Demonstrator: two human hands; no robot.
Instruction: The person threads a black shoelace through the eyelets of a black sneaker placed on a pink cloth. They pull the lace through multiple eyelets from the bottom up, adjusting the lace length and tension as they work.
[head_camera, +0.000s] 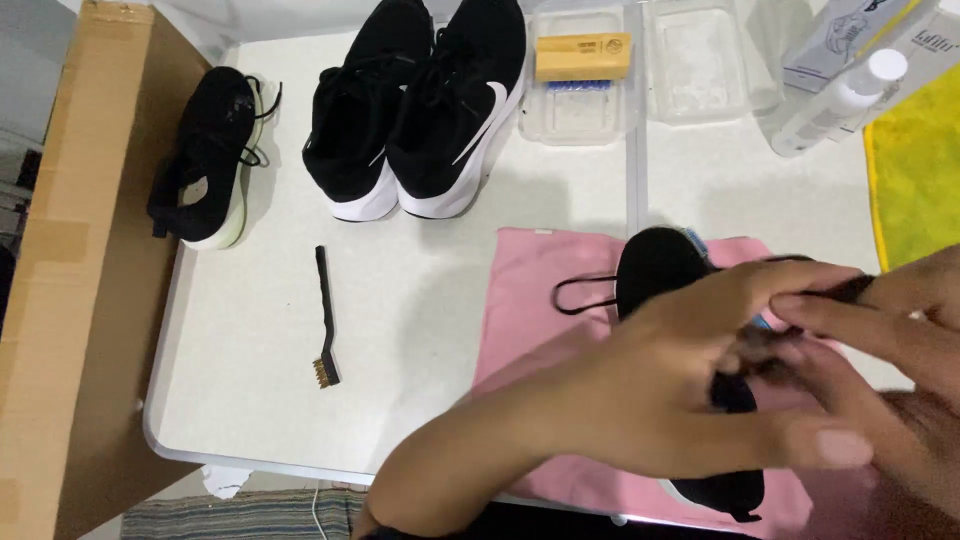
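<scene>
A black shoe (665, 275) on the pink cloth (530, 300) is gripped by the left hand (680, 390); its lace (585, 295) is pinched by the right hand (880, 320), so lacing seems unfinished.

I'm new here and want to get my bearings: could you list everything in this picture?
Black shoe: 1, on the pink cloth, under both hands.
Pink cloth: 1, near table edge.
Pair of shoes: 2, black with white soles, far centre.
Single shoe: 1, black, far left.
Small brush: 1, black handle, centre.
Wooden brush: 1, tan, on a clear tray.
Bottle: 1, clear, far right.
Yellow cloth: 1, right edge.
White table: 1.
Left hand, right hand: on the shoe.
</scene>
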